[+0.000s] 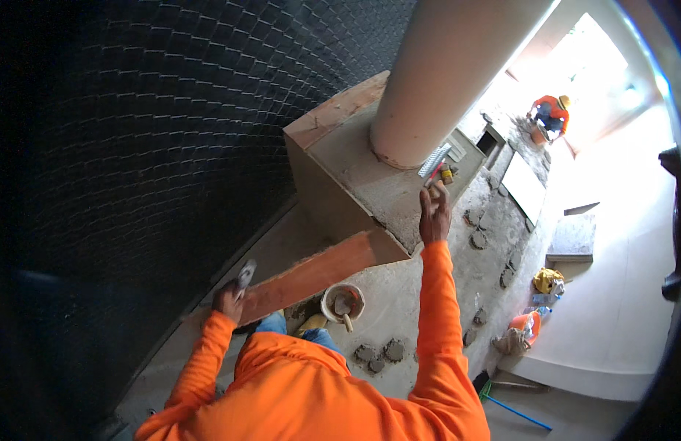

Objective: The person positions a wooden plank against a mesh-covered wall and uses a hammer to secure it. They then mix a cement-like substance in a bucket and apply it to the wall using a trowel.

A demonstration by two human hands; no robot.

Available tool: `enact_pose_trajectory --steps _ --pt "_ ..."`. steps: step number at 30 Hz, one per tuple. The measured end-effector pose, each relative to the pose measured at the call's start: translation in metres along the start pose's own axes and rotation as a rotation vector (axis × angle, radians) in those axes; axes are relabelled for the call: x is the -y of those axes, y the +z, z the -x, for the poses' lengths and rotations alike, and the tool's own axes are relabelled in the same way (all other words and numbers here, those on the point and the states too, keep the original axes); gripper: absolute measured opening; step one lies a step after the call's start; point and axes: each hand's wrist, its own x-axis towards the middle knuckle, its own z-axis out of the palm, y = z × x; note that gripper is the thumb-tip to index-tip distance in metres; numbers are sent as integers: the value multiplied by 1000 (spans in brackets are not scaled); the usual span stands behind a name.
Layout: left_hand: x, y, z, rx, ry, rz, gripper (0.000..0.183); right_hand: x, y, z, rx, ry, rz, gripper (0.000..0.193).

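My left hand [226, 300] is closed around a small pale grey object [245, 273] whose kind I cannot make out. It is at the near end of a long reddish-brown board [307, 275], whose far end meets the corner of a grey plastered ledge [348, 158]. Stretched out over that ledge, my right hand [435, 213] has its fingers closed at the lower end of a thin red stick [434, 173]. Beside the fingertips lie a yellow and dark tool [446, 175] and a perforated metal strip [435, 159].
A thick round column [443, 73] rises from the ledge, beside a dark tiled wall [186, 110]. Near my feet stands a bucket [327, 292] with a handled tool inside. Mortar lumps [393, 350] dot the floor. Another person [552, 114] crouches far right. An orange bucket [530, 325] stands right.
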Motion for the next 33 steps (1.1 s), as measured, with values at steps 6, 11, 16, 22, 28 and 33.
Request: enact_pose_trajectory --steps 6,11,16,22,28,33 --pt "-72 18 -86 212 220 67 34 66 -57 98 382 199 -227 37" --pt "-117 52 -134 362 329 189 34 37 -96 128 274 404 -647 37" --pt "-163 61 -171 250 686 188 43 5 -128 165 53 508 -615 38" --pt "-178 20 -213 303 404 148 38 0 -149 211 -99 635 -665 43" --pt "-163 29 -222 748 312 576 60 8 -111 228 -270 610 -728 42" --pt "-147 27 -219 525 761 -93 56 4 -92 252 -326 854 -626 48"
